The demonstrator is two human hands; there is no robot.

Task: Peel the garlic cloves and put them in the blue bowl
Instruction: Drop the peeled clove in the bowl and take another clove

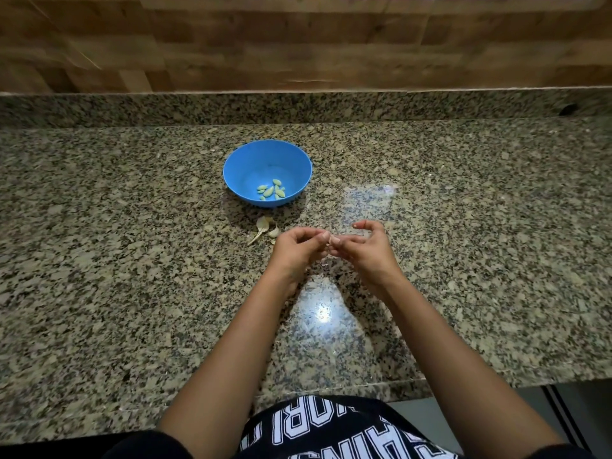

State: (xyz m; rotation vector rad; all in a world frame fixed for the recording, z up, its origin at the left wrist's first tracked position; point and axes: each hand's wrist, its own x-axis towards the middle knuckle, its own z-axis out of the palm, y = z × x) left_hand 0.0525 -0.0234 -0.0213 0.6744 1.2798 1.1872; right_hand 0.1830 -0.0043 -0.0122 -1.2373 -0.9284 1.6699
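Above the granite tabletop point(132, 260), the left hand point(294, 251) and right hand point(366, 251) meet, both pinching one mostly hidden garlic clove point(328, 243). Peeled cloves point(271, 192) lie in the blue bowl point(233, 160) beyond; unpeeled garlic pieces point(265, 226) sit just beside it.

head cam | worn, faces forward-down | near, above granite counter point(132, 260) | wall at top

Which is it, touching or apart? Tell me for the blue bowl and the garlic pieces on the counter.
Apart. The head view shows a strip of shadowed counter between the blue bowl and the garlic pieces.
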